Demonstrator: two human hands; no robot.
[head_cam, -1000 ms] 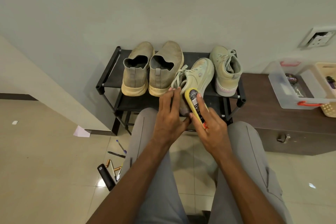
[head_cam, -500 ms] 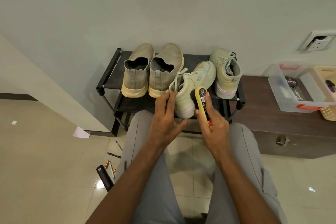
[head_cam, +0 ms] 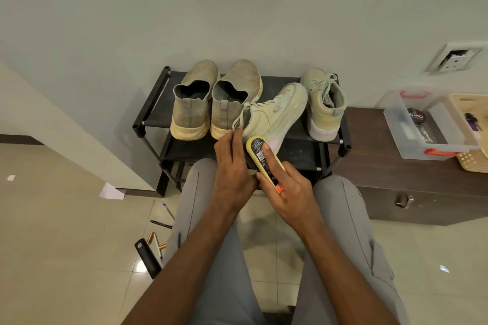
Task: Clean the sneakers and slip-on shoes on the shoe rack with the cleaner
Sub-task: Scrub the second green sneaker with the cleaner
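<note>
A black shoe rack (head_cam: 151, 111) stands against the wall. On its top shelf sit two beige slip-on shoes (head_cam: 194, 103) (head_cam: 235, 97) at the left and a pale green sneaker (head_cam: 326, 105) at the right. A second pale green sneaker (head_cam: 274, 113) lies tilted over the shelf's front edge. My left hand (head_cam: 232, 169) holds this sneaker at its heel and laces. My right hand (head_cam: 287, 190) grips a yellow cleaner bottle (head_cam: 260, 152), whose upper end lies against the sneaker's side.
A dark wooden chest (head_cam: 396, 179) stands right of the rack with a clear plastic box (head_cam: 422, 126) and a beige basket (head_cam: 472, 140) on it. Pens (head_cam: 169, 211), a black cylinder (head_cam: 148, 258) and paper scraps lie on the tiled floor at the left. My knees are close to the rack.
The tilted sneaker has been turned and shifted between frames. My right hand slid the cleaner bottle along its side, forward and then back toward the heel. My left hand stayed on the sneaker.
</note>
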